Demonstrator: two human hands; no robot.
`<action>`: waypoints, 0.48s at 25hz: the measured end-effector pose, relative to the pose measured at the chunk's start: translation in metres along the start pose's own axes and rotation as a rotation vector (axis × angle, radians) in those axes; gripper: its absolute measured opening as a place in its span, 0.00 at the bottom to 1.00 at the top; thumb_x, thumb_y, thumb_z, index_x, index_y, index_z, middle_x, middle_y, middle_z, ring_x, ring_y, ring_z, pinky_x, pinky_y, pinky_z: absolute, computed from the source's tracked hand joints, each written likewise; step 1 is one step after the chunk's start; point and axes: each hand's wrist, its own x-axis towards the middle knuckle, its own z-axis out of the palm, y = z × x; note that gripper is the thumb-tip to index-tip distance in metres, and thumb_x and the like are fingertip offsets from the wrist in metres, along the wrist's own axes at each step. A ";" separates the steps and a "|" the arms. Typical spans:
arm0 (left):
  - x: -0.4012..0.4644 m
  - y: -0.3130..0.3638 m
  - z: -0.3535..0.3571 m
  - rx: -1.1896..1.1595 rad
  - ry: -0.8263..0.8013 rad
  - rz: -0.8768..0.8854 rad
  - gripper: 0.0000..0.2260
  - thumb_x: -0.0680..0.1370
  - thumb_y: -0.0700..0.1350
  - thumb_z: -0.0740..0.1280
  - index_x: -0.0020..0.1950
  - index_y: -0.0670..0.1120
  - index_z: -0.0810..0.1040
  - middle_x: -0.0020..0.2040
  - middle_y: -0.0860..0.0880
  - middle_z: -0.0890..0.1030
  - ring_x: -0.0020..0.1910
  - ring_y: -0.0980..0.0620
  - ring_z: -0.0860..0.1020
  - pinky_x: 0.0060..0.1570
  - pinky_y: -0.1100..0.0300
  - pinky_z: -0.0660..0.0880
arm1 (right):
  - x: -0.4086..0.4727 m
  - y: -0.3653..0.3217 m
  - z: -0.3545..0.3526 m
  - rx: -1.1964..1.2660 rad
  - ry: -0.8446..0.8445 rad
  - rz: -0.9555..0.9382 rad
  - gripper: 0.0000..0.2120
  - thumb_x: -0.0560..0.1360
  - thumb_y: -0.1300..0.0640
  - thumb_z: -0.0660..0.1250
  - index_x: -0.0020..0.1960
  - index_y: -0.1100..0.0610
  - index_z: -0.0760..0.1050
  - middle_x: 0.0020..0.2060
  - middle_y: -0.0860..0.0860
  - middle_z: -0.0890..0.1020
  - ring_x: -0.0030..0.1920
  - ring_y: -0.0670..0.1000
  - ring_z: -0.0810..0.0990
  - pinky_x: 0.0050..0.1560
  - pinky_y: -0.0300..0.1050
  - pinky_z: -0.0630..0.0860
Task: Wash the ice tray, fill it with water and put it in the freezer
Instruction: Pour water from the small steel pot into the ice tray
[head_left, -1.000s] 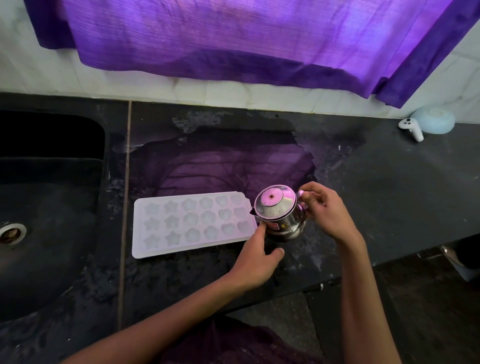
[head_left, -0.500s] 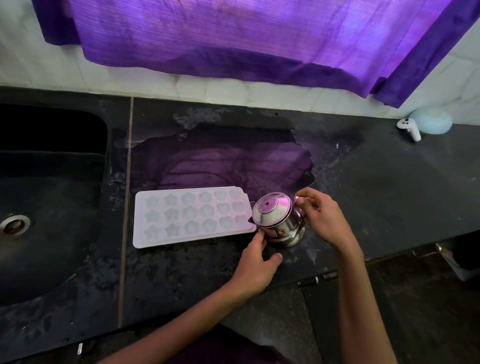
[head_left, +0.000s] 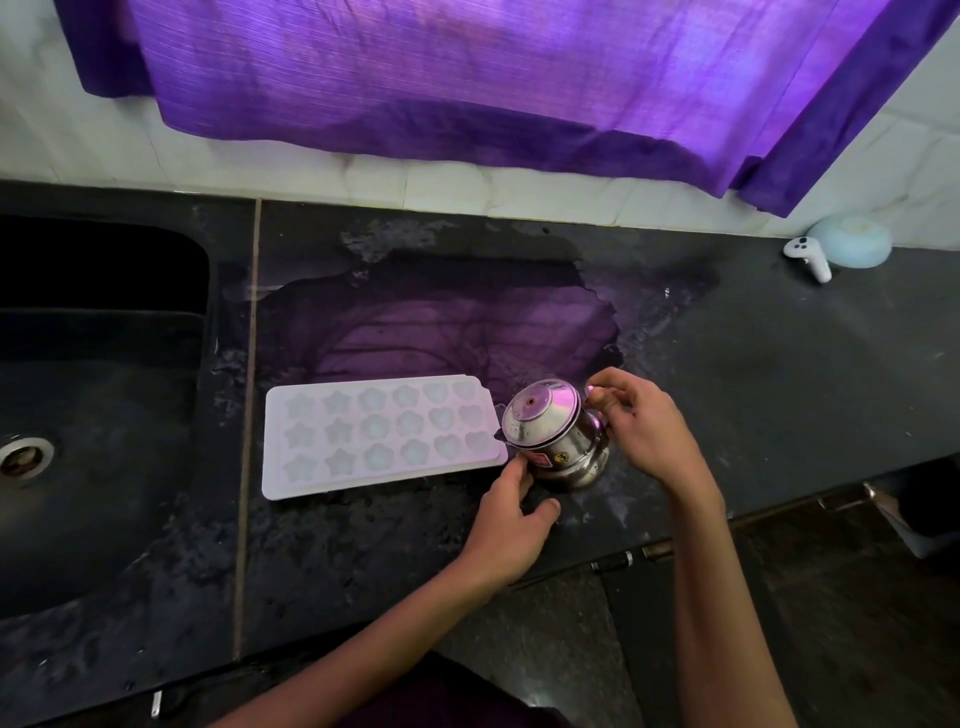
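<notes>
Head view, the only one: the ice tray (head_left: 382, 435) lies flat on the counter (head_left: 779, 374), near its front edge and just right of the seam beside the sink (head_left: 98, 405), long side parallel to that edge. Its star, flower and heart cells look pale; whether they hold water cannot be told. A small steel kettle (head_left: 556, 436) stands upright at the tray's right end, lid on, short spout touching or just over the tray's right rim. Judgement: it is kept that close so water goes into the cells and not onto the counter, which already carries a wide wet patch behind the tray. The right hand (head_left: 641, 428) has its fingers curled round the handle on the kettle's far right side, ready to tip it. The left hand (head_left: 511, 512) rests on the counter at the tray's front right corner, fingers loosely straight, fingertips touching the tray edge and the kettle's base, thumb spread on the stone; it grasps nothing and probably steadies both pieces. Filling appears to be the step in hand; the freezer is not in view. Toward the back right corner of the counter sit a white controller (head_left: 810, 257) and a pale blue dome (head_left: 854, 241), well apart from the work.
</notes>
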 end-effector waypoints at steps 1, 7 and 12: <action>0.000 0.000 0.000 0.000 -0.004 0.001 0.25 0.77 0.33 0.63 0.73 0.44 0.64 0.72 0.50 0.68 0.70 0.57 0.65 0.68 0.63 0.63 | 0.000 -0.001 0.000 -0.011 0.000 -0.004 0.07 0.78 0.54 0.63 0.43 0.46 0.74 0.37 0.39 0.81 0.45 0.49 0.81 0.50 0.53 0.76; 0.001 0.000 -0.001 -0.007 -0.013 -0.001 0.26 0.77 0.34 0.63 0.74 0.46 0.62 0.73 0.51 0.67 0.72 0.56 0.64 0.66 0.65 0.62 | 0.002 -0.003 -0.002 -0.049 -0.002 -0.024 0.06 0.78 0.54 0.62 0.43 0.46 0.74 0.37 0.39 0.80 0.44 0.49 0.80 0.50 0.53 0.76; 0.001 0.001 -0.001 -0.008 -0.021 0.013 0.26 0.77 0.34 0.63 0.74 0.47 0.62 0.72 0.52 0.67 0.71 0.58 0.64 0.63 0.67 0.63 | 0.002 -0.005 -0.003 -0.056 0.003 -0.019 0.06 0.78 0.54 0.62 0.43 0.46 0.74 0.39 0.42 0.81 0.45 0.50 0.80 0.51 0.53 0.76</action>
